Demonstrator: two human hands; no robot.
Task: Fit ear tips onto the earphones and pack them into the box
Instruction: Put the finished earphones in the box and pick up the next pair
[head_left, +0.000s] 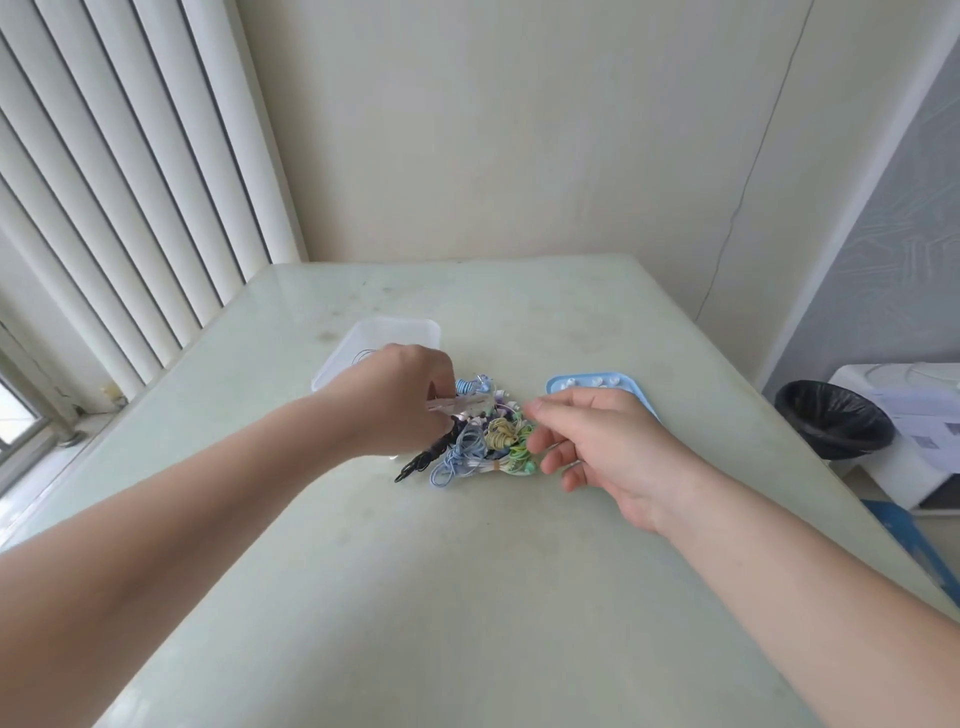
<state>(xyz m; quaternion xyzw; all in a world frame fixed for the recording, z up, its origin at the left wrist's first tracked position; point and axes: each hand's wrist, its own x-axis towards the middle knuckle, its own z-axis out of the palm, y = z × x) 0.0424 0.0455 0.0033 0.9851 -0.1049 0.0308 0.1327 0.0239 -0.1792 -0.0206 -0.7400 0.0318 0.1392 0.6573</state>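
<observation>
A tangled pile of coiled earphones (480, 447) in blue, yellow, green, purple and black lies in the middle of the pale green table (467, 597). My left hand (400, 400) is over the pile's left side and pinches a pale pink earphone bundle (462, 404). My right hand (597, 441) hovers at the pile's right edge with relaxed fingers, holding nothing. A clear plastic box (374, 338) stands behind my left hand, partly hidden by it. A light blue tray (597, 383) with small white ear tips lies behind my right hand.
White vertical blinds (119, 208) hang along the left, above a window sill. To the right of the table stand a black-lined waste bin (831, 423) and a white appliance (914, 431). A thin cable runs down the back wall.
</observation>
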